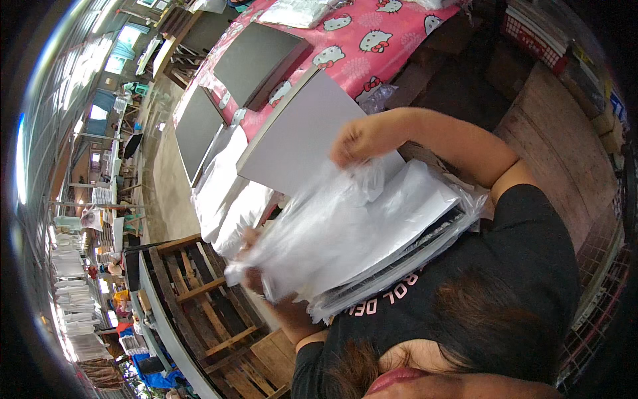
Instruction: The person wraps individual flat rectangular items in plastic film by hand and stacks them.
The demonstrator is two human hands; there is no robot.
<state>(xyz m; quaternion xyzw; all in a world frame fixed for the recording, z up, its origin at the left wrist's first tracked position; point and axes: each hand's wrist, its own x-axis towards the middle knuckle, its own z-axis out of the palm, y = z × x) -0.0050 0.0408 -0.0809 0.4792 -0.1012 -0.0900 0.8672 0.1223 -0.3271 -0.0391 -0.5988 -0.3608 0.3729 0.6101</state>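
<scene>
A stack of flat, clear plastic bags [399, 213] with white sheets and dark layers in it lies against my chest. At its left end my left hand [251, 269] grips the edge, partly covered by plastic and blurred. Above the stack my right hand [355, 141] is closed, its fingers pinching the loose, crumpled plastic at the top edge. Motion smears this plastic between the two hands. Just beyond the stack stands a large box with a white top [312, 126], partly hidden by the bags and my right hand.
A table with a pink cartoon-cat cloth [345, 26] stretches away ahead. On it sit a grey box [259, 60], another grey panel [197, 133] and white packages [292, 10]. A slatted wooden frame [199, 292] stands at lower left, a red crate [531, 36] at upper right.
</scene>
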